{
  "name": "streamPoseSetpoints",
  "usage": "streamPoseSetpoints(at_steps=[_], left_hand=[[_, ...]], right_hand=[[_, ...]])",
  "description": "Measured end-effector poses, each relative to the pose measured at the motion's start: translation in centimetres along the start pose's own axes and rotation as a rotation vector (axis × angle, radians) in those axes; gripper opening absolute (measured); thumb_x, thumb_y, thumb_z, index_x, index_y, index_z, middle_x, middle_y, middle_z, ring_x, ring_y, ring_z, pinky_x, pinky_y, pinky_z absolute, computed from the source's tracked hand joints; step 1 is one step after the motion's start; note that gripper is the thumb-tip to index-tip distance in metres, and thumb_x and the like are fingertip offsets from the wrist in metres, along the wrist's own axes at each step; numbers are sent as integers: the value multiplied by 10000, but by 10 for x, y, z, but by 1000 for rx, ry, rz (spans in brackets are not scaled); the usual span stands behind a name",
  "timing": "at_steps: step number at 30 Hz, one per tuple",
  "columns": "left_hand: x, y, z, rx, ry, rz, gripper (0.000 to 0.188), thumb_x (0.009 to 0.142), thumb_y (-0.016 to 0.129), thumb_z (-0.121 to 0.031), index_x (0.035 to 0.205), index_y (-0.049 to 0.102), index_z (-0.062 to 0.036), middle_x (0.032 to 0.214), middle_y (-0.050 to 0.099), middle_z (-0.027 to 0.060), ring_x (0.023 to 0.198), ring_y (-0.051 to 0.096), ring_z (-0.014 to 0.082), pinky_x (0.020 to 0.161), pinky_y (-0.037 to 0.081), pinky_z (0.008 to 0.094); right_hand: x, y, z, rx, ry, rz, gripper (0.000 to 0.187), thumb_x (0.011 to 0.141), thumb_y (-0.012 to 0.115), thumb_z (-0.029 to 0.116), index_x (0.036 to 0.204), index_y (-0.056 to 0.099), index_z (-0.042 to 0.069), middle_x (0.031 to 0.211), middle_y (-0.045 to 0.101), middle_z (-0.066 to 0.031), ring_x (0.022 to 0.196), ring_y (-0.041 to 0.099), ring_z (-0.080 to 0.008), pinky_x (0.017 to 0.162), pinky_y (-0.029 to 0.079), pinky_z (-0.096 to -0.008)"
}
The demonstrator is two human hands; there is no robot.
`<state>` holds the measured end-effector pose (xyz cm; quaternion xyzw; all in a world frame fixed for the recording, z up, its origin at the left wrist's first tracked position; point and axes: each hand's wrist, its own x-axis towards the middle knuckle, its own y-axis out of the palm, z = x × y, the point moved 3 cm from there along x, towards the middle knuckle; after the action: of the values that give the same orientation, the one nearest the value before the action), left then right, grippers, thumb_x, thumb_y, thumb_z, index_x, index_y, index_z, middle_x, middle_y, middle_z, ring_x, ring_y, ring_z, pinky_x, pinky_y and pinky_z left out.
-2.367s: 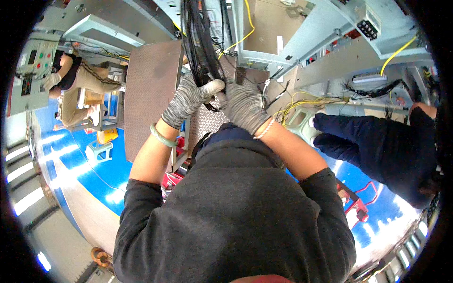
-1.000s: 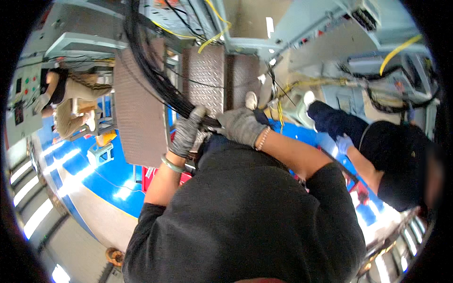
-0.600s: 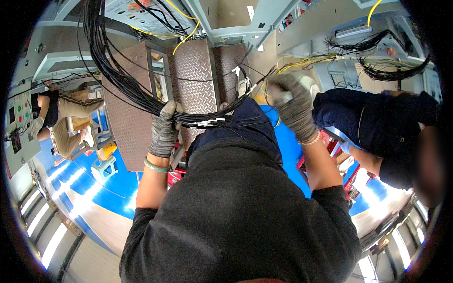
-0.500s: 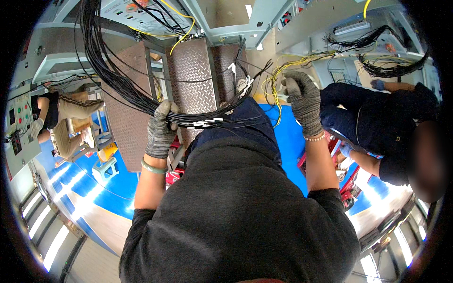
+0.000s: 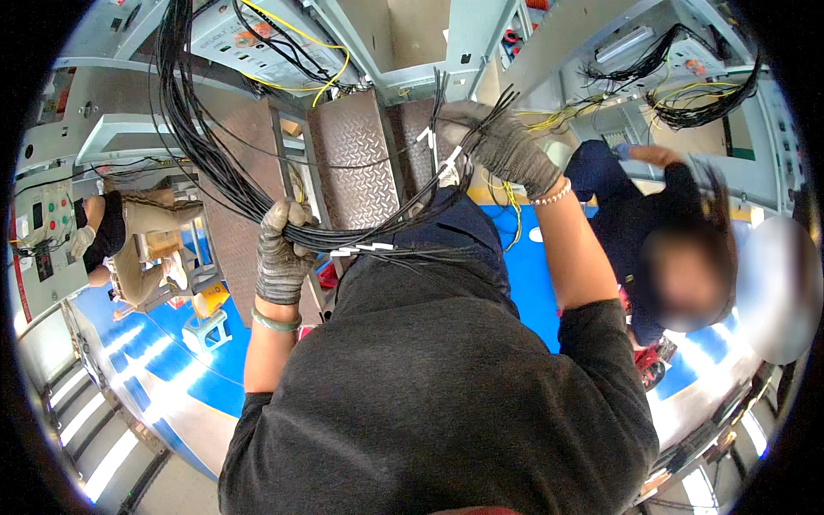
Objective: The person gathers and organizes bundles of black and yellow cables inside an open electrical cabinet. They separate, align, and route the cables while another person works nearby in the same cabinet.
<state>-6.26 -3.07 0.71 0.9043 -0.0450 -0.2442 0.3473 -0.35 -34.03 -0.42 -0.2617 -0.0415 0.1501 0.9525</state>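
A thick bundle of black wires [image 5: 227, 190] hangs from the upper left and curves across in front of my body. My left hand [image 5: 285, 249], in a grey glove, is closed around it. White marker sleeves [image 5: 362, 249] sit on several wires just right of that grip; others [image 5: 451, 159] are near the upturned ends. At those loose ends is my gloved right hand [image 5: 513, 153], reaching leftward behind some wires. Its fingertips are blurred and partly covered, so their hold cannot be made out.
Brown tread-plate steps [image 5: 348, 163] stand ahead between grey cabinet frames [image 5: 438, 51]. Yellow wires [image 5: 513, 219] dangle on the right. One person [image 5: 661, 206] crouches close by at right; another [image 5: 129, 227] works at a control panel [image 5: 47, 223] on the left, near a light-blue stool [image 5: 206, 330].
My right hand has moved up and left to the wire ends. My left hand, still holding the bundle, has dropped slightly toward me. The person at right has shifted and leans differently.
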Motion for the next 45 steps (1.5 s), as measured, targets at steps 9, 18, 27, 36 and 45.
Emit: streamPoseSetpoints(at_steps=[9,18,27,36,45], left_hand=[[0,-6,2,-27,-16,32,198,864,574,-255,751,547,-94,698,550,13,388,384,65,471,410,211],[3,-3,3,-32,-9,40,186,868,573,-237,751,556,-93,681,552,-1,401,404,71,400,402,210],[1,-2,2,-43,21,40,197,864,572,-239,745,570,-82,639,560,12,370,425,79,413,454,228],[-1,2,2,-114,-14,64,183,853,589,-225,744,574,-79,598,571,-2,363,441,81,352,406,208],[0,-5,4,-121,1,47,166,839,610,-206,741,574,-76,646,593,5,378,449,86,347,403,205]], right_hand=[[-21,6,-3,795,245,244,311,813,646,178,1057,588,-6,840,627,-41,715,582,-84,620,496,-234],[-28,-12,38,673,186,72,274,815,613,126,1064,606,12,870,633,-44,779,575,-98,719,487,-255],[-32,-6,40,762,218,87,302,823,612,188,1057,605,-4,849,630,-38,754,567,-87,692,474,-230],[-41,-9,53,686,268,-4,323,826,636,242,1033,610,-4,846,614,-8,756,545,-63,676,464,-212],[-43,-7,44,644,82,-84,294,833,629,209,1042,598,5,808,590,-5,674,526,-61,589,447,-196]])
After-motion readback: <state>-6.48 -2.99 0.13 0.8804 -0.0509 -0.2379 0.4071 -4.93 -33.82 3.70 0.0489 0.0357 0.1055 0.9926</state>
